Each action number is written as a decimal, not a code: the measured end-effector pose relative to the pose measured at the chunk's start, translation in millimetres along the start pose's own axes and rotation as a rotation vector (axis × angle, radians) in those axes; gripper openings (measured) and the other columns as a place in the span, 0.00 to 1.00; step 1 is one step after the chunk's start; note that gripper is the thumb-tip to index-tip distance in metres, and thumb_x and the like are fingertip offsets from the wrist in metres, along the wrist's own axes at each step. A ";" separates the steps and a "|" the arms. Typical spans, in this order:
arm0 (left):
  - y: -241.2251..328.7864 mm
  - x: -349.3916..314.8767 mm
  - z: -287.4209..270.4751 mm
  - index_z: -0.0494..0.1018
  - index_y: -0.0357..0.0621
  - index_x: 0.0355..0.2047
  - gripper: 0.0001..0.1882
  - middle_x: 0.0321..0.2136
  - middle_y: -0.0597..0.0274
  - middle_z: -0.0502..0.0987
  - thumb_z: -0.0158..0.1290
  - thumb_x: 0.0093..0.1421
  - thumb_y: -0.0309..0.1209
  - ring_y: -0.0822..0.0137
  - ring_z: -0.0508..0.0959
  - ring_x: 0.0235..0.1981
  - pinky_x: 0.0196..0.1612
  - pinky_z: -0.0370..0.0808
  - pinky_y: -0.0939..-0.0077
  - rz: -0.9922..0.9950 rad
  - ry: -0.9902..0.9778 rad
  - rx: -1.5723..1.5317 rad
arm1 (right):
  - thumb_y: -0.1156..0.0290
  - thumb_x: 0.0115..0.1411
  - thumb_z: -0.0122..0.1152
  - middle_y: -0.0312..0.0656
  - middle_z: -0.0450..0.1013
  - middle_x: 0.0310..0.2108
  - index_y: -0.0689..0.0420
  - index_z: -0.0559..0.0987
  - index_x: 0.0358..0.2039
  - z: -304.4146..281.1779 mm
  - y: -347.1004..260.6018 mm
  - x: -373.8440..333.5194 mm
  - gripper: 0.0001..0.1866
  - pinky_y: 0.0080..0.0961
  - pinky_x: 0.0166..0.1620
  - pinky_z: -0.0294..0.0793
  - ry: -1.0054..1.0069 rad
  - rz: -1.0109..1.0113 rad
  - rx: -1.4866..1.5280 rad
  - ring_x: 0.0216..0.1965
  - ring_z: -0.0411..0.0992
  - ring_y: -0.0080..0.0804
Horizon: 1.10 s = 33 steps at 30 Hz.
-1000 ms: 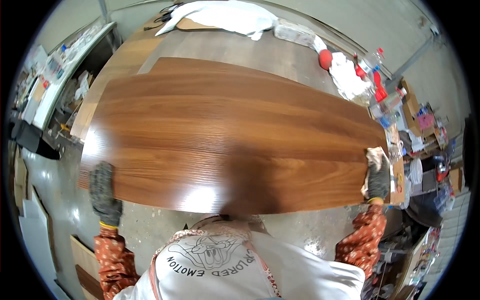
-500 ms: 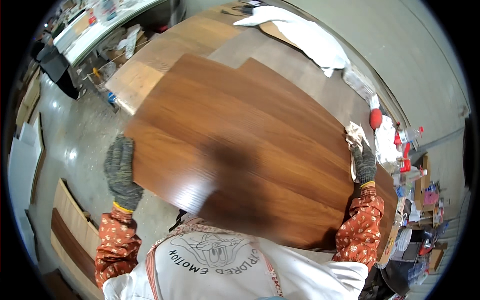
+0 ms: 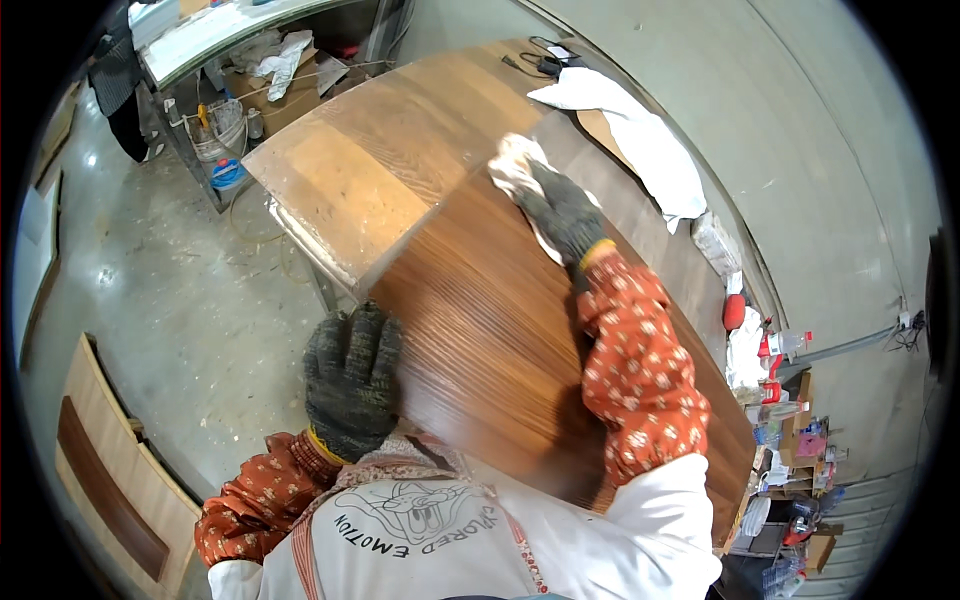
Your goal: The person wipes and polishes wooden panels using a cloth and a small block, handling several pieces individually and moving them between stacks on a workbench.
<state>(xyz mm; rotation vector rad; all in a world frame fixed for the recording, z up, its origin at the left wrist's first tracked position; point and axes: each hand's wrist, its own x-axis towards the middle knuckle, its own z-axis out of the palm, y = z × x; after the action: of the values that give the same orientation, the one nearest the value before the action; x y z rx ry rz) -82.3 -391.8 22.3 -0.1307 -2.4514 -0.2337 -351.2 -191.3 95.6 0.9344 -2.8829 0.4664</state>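
Note:
A large brown wood-grain board [image 3: 480,330] lies in front of me on a lighter wooden work surface [image 3: 350,165]. My right hand [image 3: 568,215], in a dark grey knit glove, presses a crumpled white cloth [image 3: 518,160] onto the board's far end. Part of the cloth also shows beneath the fingers. At the board's near left edge is my left hand [image 3: 352,385], gloved alike, its fingers slightly bent and apart. Whether its thumb reaches under the edge is hidden. Both forearms wear orange flowered sleeves.
White cloth [image 3: 640,145] and a black cable [image 3: 545,60] lie along the back near the wall. Several bottles [image 3: 790,343] stand at the right. A bucket [image 3: 215,130] sits under another table at the left, where a person [image 3: 115,80] stands. Panels [image 3: 110,490] lie lower left.
My right hand has swept the cloth from the board's right side to its far end. My left hand has shifted right along with the board's edge in view, as the view turned.

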 end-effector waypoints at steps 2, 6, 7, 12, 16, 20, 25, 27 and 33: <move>1.6 5.9 2.2 0.71 0.42 0.51 0.25 0.54 0.49 0.69 0.49 0.51 0.31 0.45 0.69 0.51 0.53 0.65 0.51 0.004 -0.031 -0.053 | 0.56 0.61 0.47 0.53 0.70 0.50 0.54 0.70 0.54 21.4 2.4 21.9 0.24 0.39 0.53 0.65 0.227 -0.227 -0.017 0.51 0.67 0.51; -4.5 5.0 6.3 0.70 0.44 0.52 0.22 0.56 0.50 0.68 0.49 0.57 0.32 0.47 0.69 0.51 0.53 0.65 0.53 0.012 -0.064 0.001 | 0.64 0.60 0.53 0.43 0.75 0.43 0.53 0.76 0.46 14.4 -96.8 18.5 0.15 0.31 0.51 0.70 -0.058 -0.474 0.175 0.47 0.72 0.37; -7.1 5.1 5.2 0.70 0.42 0.52 0.22 0.55 0.48 0.68 0.47 0.56 0.32 0.45 0.68 0.52 0.53 0.65 0.50 0.022 -0.037 -0.014 | 0.65 0.60 0.53 0.42 0.74 0.45 0.52 0.75 0.48 20.8 -118.2 6.7 0.16 0.30 0.52 0.70 -0.105 -0.563 0.189 0.49 0.71 0.35; -4.4 5.2 4.8 0.70 0.40 0.50 0.21 0.53 0.47 0.68 0.46 0.55 0.30 0.44 0.69 0.52 0.52 0.67 0.48 -0.018 -0.034 -0.083 | 0.56 0.58 0.57 0.42 0.67 0.55 0.54 0.70 0.54 81.3 -96.4 -25.8 0.26 0.38 0.55 0.69 -0.031 -0.684 0.134 0.55 0.66 0.37; 0.1 10.5 -3.6 0.71 0.40 0.50 0.22 0.52 0.48 0.70 0.48 0.52 0.24 0.43 0.70 0.50 0.52 0.68 0.50 -0.013 -0.024 0.001 | 0.51 0.59 0.53 0.52 0.72 0.47 0.57 0.73 0.50 49.2 -58.3 42.2 0.25 0.37 0.54 0.68 -0.250 -0.264 0.355 0.50 0.70 0.45; -3.8 4.8 -5.6 0.71 0.39 0.48 0.21 0.53 0.47 0.69 0.49 0.51 0.22 0.44 0.70 0.52 0.54 0.67 0.51 -0.027 -0.050 -0.053 | 0.53 0.61 0.45 0.53 0.70 0.50 0.58 0.71 0.52 39.8 -26.1 71.0 0.26 0.40 0.58 0.61 0.056 -0.287 -0.059 0.55 0.64 0.51; 2.1 -35.1 -30.6 0.65 0.35 0.55 0.30 0.54 0.46 0.68 0.60 0.52 0.28 0.52 0.68 0.56 0.57 0.66 0.62 -0.529 0.157 -0.748 | 0.48 0.59 0.47 0.53 0.71 0.49 0.53 0.71 0.52 42.3 -24.0 80.1 0.27 0.43 0.52 0.66 0.068 -0.309 0.036 0.50 0.67 0.54; 4.2 -38.3 -23.3 0.62 0.36 0.56 0.32 0.50 0.51 0.70 0.61 0.53 0.32 0.59 0.70 0.53 0.55 0.67 0.65 -0.819 -0.073 -1.420 | 0.49 0.60 0.47 0.52 0.72 0.46 0.50 0.72 0.51 34.8 -37.6 80.2 0.24 0.42 0.49 0.68 0.070 -0.326 0.083 0.47 0.69 0.56; 39.8 -16.3 3.4 0.67 0.38 0.53 0.23 0.44 0.60 0.75 0.56 0.58 0.29 0.71 0.73 0.44 0.49 0.71 0.73 -1.031 -0.290 -1.689 | 0.57 0.60 0.55 0.46 0.59 0.61 0.53 0.67 0.58 51.8 -62.0 27.5 0.27 0.39 0.62 0.55 -0.134 -0.624 0.068 0.63 0.54 0.45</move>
<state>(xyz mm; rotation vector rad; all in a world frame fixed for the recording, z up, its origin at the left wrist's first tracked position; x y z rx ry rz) -65.7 -352.8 14.8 0.4215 -1.5981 -2.6949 -336.2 -270.3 67.1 1.8367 -2.4832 0.4491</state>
